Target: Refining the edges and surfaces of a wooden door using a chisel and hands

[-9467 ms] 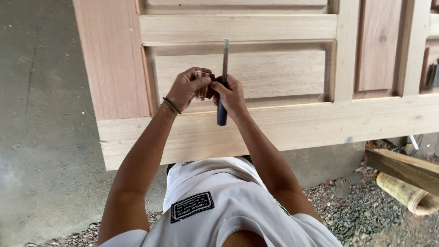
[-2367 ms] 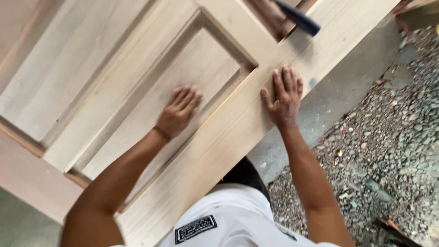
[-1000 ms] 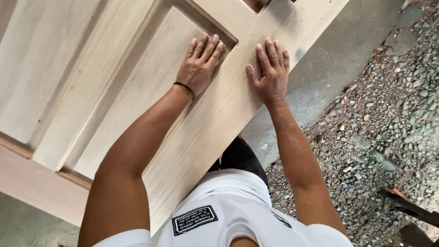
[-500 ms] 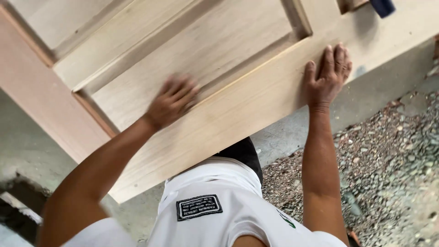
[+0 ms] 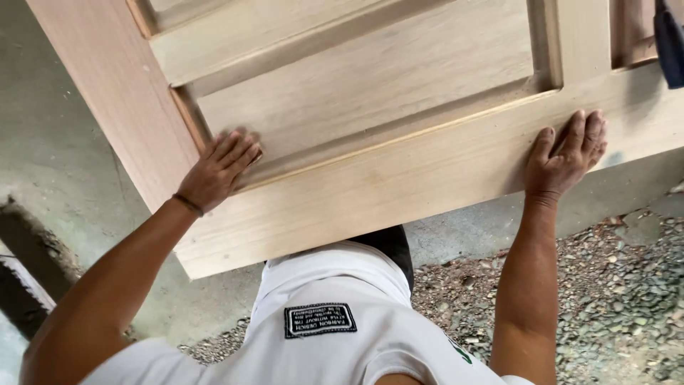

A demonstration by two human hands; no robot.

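A pale, unfinished wooden panelled door (image 5: pixel 399 178) lies in front of me and fills the upper view. My left hand (image 5: pixel 217 170) rests flat, fingers spread, at the lower left corner of a recessed panel, near the door's end. My right hand (image 5: pixel 566 153) presses flat on the wide near frame board, far to the right. Neither hand holds anything. A dark blue tool handle (image 5: pixel 671 39) shows at the top right edge, lying on the door.
Grey concrete floor (image 5: pixel 64 150) lies to the left, with a dark gap (image 5: pixel 28 278) at the lower left. Loose gravel (image 5: pixel 620 285) covers the ground at the right. My white shirt with a black patch (image 5: pixel 320 319) fills the bottom.
Since the oldest frame both hands left the blue-handled tool and went flat on the door. In the last second they slid apart, left hand toward the door's end, right hand along the frame board.
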